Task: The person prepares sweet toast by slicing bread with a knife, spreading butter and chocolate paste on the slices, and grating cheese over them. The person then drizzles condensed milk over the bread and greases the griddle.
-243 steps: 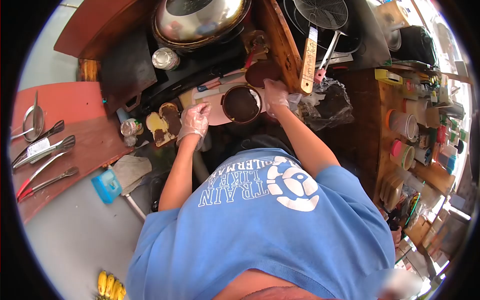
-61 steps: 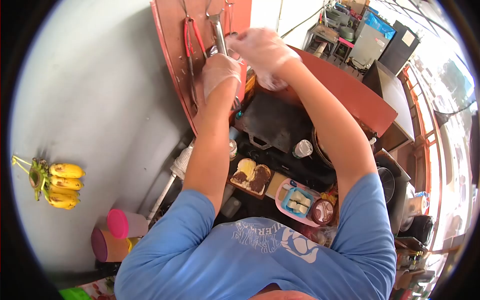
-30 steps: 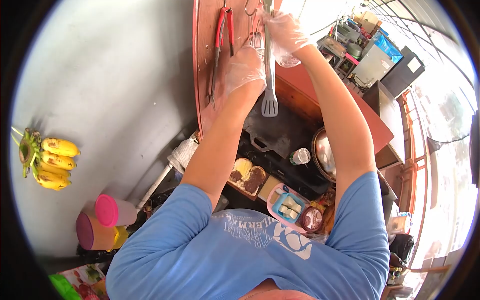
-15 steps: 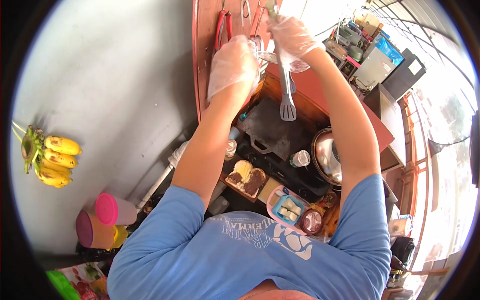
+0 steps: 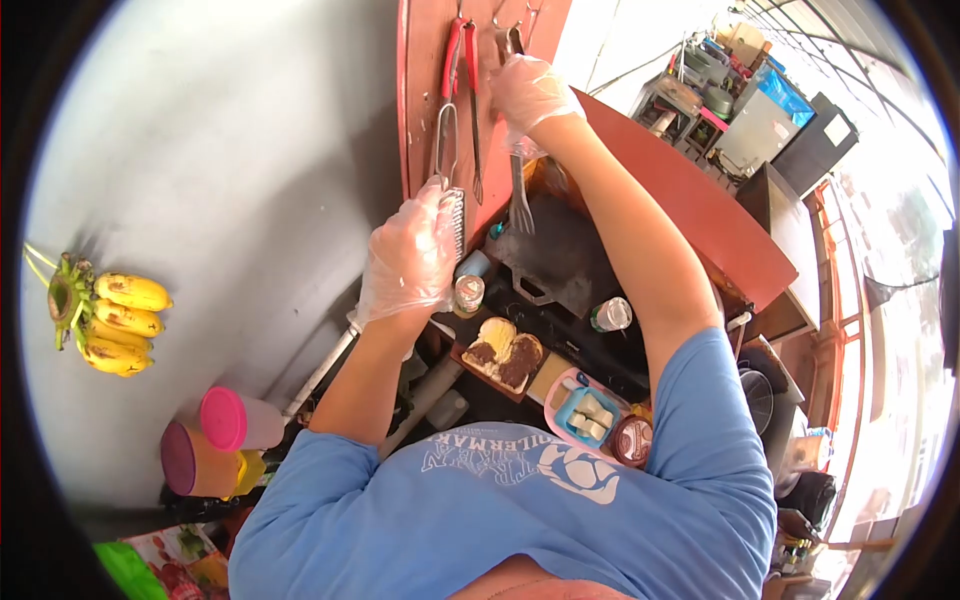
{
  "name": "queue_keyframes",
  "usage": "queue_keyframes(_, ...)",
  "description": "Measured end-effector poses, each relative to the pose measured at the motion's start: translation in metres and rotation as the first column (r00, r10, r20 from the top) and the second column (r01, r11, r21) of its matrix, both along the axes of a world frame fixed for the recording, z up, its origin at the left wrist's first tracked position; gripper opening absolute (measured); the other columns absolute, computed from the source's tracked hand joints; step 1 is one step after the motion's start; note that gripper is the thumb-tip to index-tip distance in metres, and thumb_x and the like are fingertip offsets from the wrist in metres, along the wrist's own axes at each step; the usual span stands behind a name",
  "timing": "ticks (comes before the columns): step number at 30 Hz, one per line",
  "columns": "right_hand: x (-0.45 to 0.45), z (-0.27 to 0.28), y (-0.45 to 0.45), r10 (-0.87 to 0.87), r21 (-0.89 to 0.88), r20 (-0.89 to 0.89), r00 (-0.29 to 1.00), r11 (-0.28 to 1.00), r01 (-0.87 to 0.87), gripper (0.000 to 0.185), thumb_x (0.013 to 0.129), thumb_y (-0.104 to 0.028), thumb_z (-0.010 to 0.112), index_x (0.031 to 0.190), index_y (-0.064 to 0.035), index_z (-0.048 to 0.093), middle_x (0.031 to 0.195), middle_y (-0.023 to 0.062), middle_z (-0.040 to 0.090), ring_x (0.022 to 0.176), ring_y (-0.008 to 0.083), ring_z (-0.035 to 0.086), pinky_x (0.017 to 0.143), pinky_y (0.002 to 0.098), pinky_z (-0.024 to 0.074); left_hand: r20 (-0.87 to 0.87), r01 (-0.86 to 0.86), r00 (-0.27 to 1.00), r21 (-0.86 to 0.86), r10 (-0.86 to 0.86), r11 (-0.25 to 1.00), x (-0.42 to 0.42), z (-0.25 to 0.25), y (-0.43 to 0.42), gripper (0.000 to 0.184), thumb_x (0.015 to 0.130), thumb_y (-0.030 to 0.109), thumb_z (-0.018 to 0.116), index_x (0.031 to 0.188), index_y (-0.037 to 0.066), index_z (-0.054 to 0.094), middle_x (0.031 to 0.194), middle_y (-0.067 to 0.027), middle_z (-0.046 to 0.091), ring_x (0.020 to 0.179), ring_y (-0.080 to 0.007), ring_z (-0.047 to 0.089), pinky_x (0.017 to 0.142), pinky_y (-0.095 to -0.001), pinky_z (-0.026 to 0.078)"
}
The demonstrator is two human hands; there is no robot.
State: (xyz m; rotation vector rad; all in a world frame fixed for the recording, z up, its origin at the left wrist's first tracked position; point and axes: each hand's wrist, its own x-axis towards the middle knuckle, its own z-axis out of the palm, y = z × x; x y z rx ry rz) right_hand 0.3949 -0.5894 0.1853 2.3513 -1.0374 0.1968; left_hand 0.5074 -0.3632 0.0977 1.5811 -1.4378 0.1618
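Observation:
My left hand [image 5: 408, 255], in a clear plastic glove, is closed round a metal tool [image 5: 447, 140] with a wire-loop handle and a ridged end. Higher up, my gloved right hand [image 5: 533, 95] grips metal tongs [image 5: 520, 200] near their top, by the hooks on the red board [image 5: 425, 90]. Red-handled tongs [image 5: 473, 70] hang between my hands. Below lie bread slices [image 5: 518, 360] with dark and yellow spread on a small board. Beside them, a blue container [image 5: 585, 415] of pale pieces sits on a pink board, near a round brown-lidded jar [image 5: 632, 440].
A dark griddle [image 5: 560, 250] lies behind the black stove, with a can [image 5: 612, 314] on the stove and a jar [image 5: 468, 293] left of it. Bananas [image 5: 130, 320] hang at the far left, above a pink-lidded container [image 5: 240, 420]. A red panel [image 5: 690, 200] slopes rightward.
My left hand has come down and left from the hooks, holding the wire-handled tool. My right hand has moved left, bringing the tongs back against the board. Earlier, both hands worked low at the pink board.

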Motion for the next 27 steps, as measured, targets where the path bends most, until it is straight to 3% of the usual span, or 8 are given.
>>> queue_keyframes(7,-0.084,-0.024,0.108,0.031,0.387,0.340,0.940,0.906,-0.170,0.050,0.078,-0.018,0.076,0.123,-0.0045,0.061,0.086,0.0163,0.065,0.087,0.0339,0.068,0.072,0.0419,0.0584,0.334,0.535,0.795,0.011,-0.507,0.845,-0.001,-0.058,0.024,0.027,0.085,0.004,0.075,0.111,0.012,0.076,0.080,-0.0058,0.069,0.066,-0.0255,0.066,0.058,-0.0370,0.053)
queue_keyframes(11,-0.184,-0.120,0.183,0.220,0.920,0.183,0.958,0.305,-0.245,0.048,0.086,-0.028,0.073,0.127,-0.0074,0.061,0.106,0.0219,0.070,0.096,0.0402,0.067,0.087,0.0462,0.0532,0.555,0.723,0.367,0.335,-0.747,0.604,-0.065,-0.112,0.016,0.028,0.077,0.009,0.066,0.103,0.017,0.073,0.079,-0.0028,0.062,0.069,-0.0220,0.064,0.054,-0.0372,0.052)
queue_keyframes(12,-0.199,-0.138,0.212,-0.069,0.982,0.184,0.980,0.040,-0.182,0.049,0.084,-0.028,0.074,0.127,-0.0090,0.062,0.110,0.0226,0.070,0.099,0.0404,0.067,0.088,0.0459,0.0528,0.532,0.749,0.327,0.358,-0.781,0.557,-0.088,-0.126,0.011,0.028,0.077,0.009,0.066,0.103,0.017,0.073,0.079,-0.0028,0.062,0.069,-0.0220,0.064,0.054,-0.0372,0.052)
queue_keyframes(14,-0.221,-0.170,0.257,-0.398,0.996,-0.018,0.917,0.069,0.049,0.057,0.078,-0.029,0.079,0.126,-0.0050,0.061,0.109,0.0220,0.071,0.102,0.0406,0.067,0.090,0.0463,0.0525,0.423,0.886,0.129,0.358,-0.897,0.296,-0.138,-0.156,-0.001,0.030,0.076,0.009,0.067,0.105,0.016,0.070,0.079,-0.0031,0.062,0.072,-0.0217,0.065,0.058,-0.0363,0.054)
queue_keyframes(18,-0.347,-0.309,0.365,-0.726,0.870,0.372,0.579,0.490,0.055,0.036,0.086,-0.027,0.069,0.107,0.0013,0.066,0.093,0.0224,0.070,0.091,0.0409,0.067,0.083,0.0459,0.0523,0.244,0.973,0.125,0.158,-0.962,0.166,-0.239,-0.191,-0.006,0.025,0.092,0.017,0.067,0.115,0.009,0.066,0.103,-0.0083,0.072,0.092,-0.0274,0.071,0.075,-0.0398,0.059)
queue_keyframes(20,-0.362,-0.308,0.404,-0.726,0.790,0.426,0.540,0.589,0.169,0.027,0.092,-0.022,0.059,0.095,0.0022,0.069,0.084,0.0239,0.069,0.083,0.0392,0.068,0.075,0.0463,0.0522,0.169,0.788,0.246,0.538,-0.954,0.299,-0.263,-0.235,-0.013,0.026,0.090,0.024,0.070,0.110,0.007,0.070,0.105,-0.0135,0.074,0.096,-0.0308,0.072,0.079,-0.0427,0.059)
queue_keyframes(22,-0.361,-0.283,0.437,-0.990,0.989,0.134,-0.047,0.137,-0.061,0.026,0.093,-0.021,0.057,0.092,0.0032,0.066,0.079,0.0233,0.066,0.075,0.0380,0.066,0.071,0.0469,0.0499,0.223,0.599,0.127,0.759,-0.966,0.254,-0.285,-0.263,0.000,0.023,0.090,0.024,0.069,0.104,0.007,0.073,0.102,-0.0154,0.074,0.095,-0.0314,0.073,0.079,-0.0434,0.060)
queue_keyframes(27,-0.353,-0.316,0.500,-0.976,0.959,0.028,-0.217,0.087,-0.269,0.022,0.093,-0.020,0.058,0.091,0.0015,0.061,0.070,0.0107,0.059,0.064,0.0221,0.057,0.062,0.0402,0.0471,0.259,0.247,-0.145,0.944,-0.955,0.219,-0.327,-0.336,0.039,0.023,0.092,0.011,0.057,0.101,0.007,0.078,0.104,-0.0163,0.076,0.100,-0.0327,0.074,0.081,-0.0433,0.060)
